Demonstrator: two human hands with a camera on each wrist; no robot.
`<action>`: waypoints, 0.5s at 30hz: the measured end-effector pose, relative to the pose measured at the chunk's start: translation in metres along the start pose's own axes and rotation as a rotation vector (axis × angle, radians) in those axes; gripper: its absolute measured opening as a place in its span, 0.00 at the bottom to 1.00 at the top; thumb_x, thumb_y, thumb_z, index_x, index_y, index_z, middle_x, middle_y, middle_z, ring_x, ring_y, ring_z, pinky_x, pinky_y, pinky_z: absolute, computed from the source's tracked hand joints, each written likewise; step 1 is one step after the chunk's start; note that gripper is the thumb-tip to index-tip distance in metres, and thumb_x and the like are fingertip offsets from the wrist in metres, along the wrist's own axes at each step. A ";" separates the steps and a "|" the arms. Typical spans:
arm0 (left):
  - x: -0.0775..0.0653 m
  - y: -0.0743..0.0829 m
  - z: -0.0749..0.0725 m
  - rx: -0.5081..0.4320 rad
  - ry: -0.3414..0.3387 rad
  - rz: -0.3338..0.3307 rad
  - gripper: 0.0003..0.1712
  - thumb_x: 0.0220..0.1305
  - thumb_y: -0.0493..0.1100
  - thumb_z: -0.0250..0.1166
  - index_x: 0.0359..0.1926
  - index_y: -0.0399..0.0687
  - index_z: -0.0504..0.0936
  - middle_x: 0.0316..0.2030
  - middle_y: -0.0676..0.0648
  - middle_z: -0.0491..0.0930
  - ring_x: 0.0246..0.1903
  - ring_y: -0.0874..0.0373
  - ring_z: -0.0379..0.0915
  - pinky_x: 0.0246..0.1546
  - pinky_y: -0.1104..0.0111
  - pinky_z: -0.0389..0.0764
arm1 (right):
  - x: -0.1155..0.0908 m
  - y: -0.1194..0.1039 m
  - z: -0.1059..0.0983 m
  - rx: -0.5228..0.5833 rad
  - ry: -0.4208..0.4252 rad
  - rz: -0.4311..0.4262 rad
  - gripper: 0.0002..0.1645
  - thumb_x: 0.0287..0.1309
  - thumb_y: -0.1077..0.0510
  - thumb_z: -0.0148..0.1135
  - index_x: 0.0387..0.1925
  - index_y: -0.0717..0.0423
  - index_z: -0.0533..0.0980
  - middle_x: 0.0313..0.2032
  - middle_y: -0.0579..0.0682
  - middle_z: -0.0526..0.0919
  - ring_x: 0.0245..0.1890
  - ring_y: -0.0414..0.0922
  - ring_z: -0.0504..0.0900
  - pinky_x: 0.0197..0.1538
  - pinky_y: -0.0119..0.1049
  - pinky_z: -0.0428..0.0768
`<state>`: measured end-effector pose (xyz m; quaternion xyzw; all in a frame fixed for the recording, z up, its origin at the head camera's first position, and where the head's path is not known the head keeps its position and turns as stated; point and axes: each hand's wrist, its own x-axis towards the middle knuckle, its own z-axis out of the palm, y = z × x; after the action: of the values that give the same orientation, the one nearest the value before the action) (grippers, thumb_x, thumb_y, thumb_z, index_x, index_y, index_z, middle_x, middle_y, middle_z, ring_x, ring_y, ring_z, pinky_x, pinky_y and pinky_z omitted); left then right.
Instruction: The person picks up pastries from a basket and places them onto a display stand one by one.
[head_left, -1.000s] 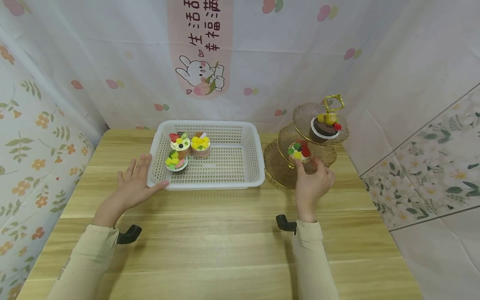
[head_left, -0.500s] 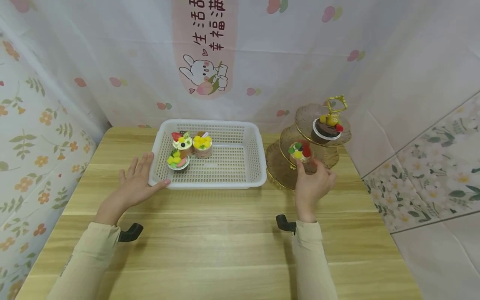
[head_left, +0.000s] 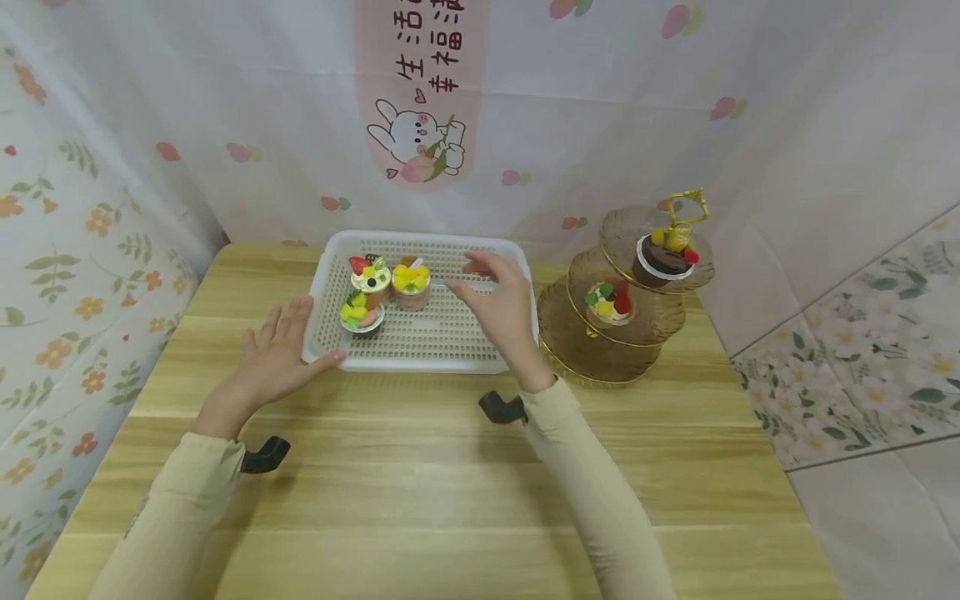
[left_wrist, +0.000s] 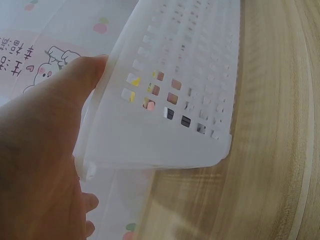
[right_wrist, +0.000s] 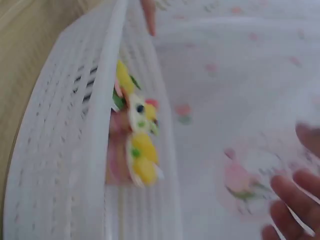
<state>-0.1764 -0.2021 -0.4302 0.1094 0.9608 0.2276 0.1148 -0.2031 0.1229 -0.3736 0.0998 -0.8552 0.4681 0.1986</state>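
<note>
My left hand (head_left: 273,358) rests at the front left corner of the white plastic basket (head_left: 420,365), its fingers spread and its thumb along the rim. My right hand (head_left: 504,312) hangs over the basket's right half with nothing in it, thumb and fingers apart. In the basket's left half stand a cupcake with strawberry and cream (head_left: 371,279), a cup cake with yellow fruit cubes (head_left: 411,283) and a dark-cupped cupcake (head_left: 362,315). A fruit-topped cupcake (head_left: 609,302) sits on the middle tier of the tiered stand (head_left: 592,358). A chocolate cupcake (head_left: 660,258) is on its top tier.
The wooden table (head_left: 405,500) runs back to a printed curtain (head_left: 285,108). Right of the stand is a floral-panelled wall (head_left: 862,375). The stand's gold handle (head_left: 688,204) rises above the top tier, close to the chocolate cupcake.
My right hand has let go of the fruit-topped cupcake on the stand's middle tier and moved left over the basket. My left hand stays at the basket's corner.
</note>
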 end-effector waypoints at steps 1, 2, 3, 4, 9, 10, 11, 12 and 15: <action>0.000 0.000 0.000 0.001 0.001 0.000 0.62 0.65 0.75 0.51 0.78 0.47 0.27 0.78 0.35 0.26 0.76 0.30 0.16 0.63 0.23 0.29 | 0.008 -0.003 0.011 0.036 -0.101 0.024 0.28 0.55 0.49 0.73 0.56 0.52 0.80 0.45 0.51 0.87 0.51 0.49 0.81 0.60 0.46 0.75; 0.001 -0.001 0.000 0.003 0.001 0.000 0.62 0.65 0.75 0.51 0.78 0.47 0.27 0.78 0.36 0.26 0.76 0.30 0.16 0.63 0.23 0.29 | 0.016 -0.003 0.021 0.071 -0.200 0.051 0.28 0.55 0.49 0.72 0.58 0.51 0.79 0.47 0.51 0.87 0.51 0.48 0.81 0.60 0.45 0.76; 0.001 -0.001 0.000 0.002 0.001 0.000 0.62 0.65 0.75 0.51 0.78 0.47 0.27 0.78 0.36 0.25 0.76 0.31 0.16 0.63 0.23 0.29 | 0.023 -0.004 0.031 0.116 -0.296 0.087 0.29 0.56 0.48 0.72 0.59 0.50 0.78 0.49 0.51 0.87 0.52 0.47 0.82 0.60 0.45 0.78; 0.002 -0.002 0.000 0.002 0.003 0.001 0.62 0.65 0.75 0.51 0.78 0.47 0.27 0.79 0.37 0.25 0.76 0.31 0.16 0.63 0.23 0.29 | 0.029 -0.004 0.040 0.158 -0.387 0.130 0.29 0.57 0.49 0.71 0.60 0.50 0.78 0.50 0.51 0.87 0.53 0.47 0.82 0.60 0.45 0.78; 0.003 -0.004 0.000 -0.007 0.004 -0.006 0.62 0.64 0.75 0.51 0.78 0.48 0.27 0.79 0.38 0.25 0.76 0.31 0.16 0.62 0.23 0.28 | 0.047 0.003 0.081 0.233 -0.682 0.297 0.33 0.59 0.52 0.70 0.64 0.56 0.74 0.56 0.56 0.84 0.55 0.49 0.84 0.57 0.44 0.82; 0.003 -0.005 0.000 -0.008 0.002 -0.009 0.62 0.64 0.75 0.51 0.78 0.49 0.26 0.79 0.38 0.25 0.76 0.31 0.15 0.63 0.23 0.28 | 0.048 0.005 0.088 0.201 -0.711 0.300 0.33 0.59 0.53 0.70 0.64 0.57 0.73 0.56 0.55 0.83 0.55 0.49 0.83 0.57 0.42 0.82; 0.003 -0.005 0.000 -0.011 0.001 -0.011 0.62 0.64 0.76 0.51 0.78 0.49 0.26 0.79 0.38 0.25 0.76 0.31 0.15 0.62 0.23 0.28 | 0.049 0.007 0.094 0.155 -0.732 0.298 0.33 0.59 0.52 0.70 0.64 0.58 0.73 0.56 0.55 0.83 0.55 0.49 0.83 0.56 0.40 0.82; 0.003 -0.005 0.001 -0.011 0.001 -0.011 0.62 0.64 0.76 0.51 0.78 0.49 0.26 0.79 0.38 0.25 0.76 0.31 0.16 0.63 0.23 0.28 | 0.048 0.008 0.100 0.103 -0.746 0.284 0.33 0.58 0.52 0.70 0.63 0.58 0.74 0.56 0.54 0.84 0.56 0.48 0.83 0.56 0.39 0.82; 0.003 -0.004 0.001 -0.007 0.006 -0.013 0.63 0.64 0.76 0.51 0.79 0.49 0.27 0.79 0.37 0.27 0.76 0.31 0.16 0.63 0.23 0.28 | 0.046 0.011 0.113 -0.004 -0.774 0.246 0.30 0.57 0.52 0.71 0.60 0.58 0.77 0.55 0.52 0.85 0.56 0.47 0.82 0.57 0.38 0.81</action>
<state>-0.1794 -0.2047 -0.4331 0.1022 0.9610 0.2303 0.1138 -0.2756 0.0344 -0.4164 0.1651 -0.8733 0.4146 -0.1954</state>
